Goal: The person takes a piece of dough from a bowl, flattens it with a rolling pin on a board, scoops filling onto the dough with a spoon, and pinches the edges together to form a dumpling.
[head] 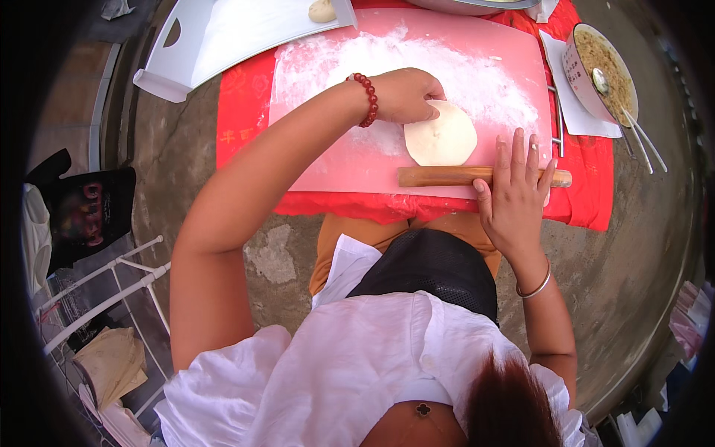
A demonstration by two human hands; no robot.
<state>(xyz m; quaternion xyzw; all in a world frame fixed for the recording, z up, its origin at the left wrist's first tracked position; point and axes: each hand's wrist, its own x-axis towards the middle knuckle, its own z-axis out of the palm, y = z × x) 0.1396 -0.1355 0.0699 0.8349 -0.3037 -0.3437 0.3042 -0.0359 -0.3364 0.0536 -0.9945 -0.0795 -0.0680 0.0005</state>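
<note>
A round, flattened sheet of dough (441, 137) lies on the flour-dusted pink mat (335, 167). My left hand (410, 98) pinches its upper left edge between thumb and fingers. Just below the dough, a wooden rolling pin (430, 176) runs sideways near the mat's front edge. Flat across its right part rests my right hand (514, 190), palm down, fingers spread and pointing away from me. The fingers are not wrapped around the pin. White flour (447, 67) covers much of the mat's middle and far side.
A white tray (223, 39) at the upper left holds a dough piece (322, 10). On the right stands a bowl of filling (600, 72) with a spoon (601, 81) and chopsticks (642, 142). A metal basin (475, 4) sits at the far edge. Red cloth (243, 139) covers the table.
</note>
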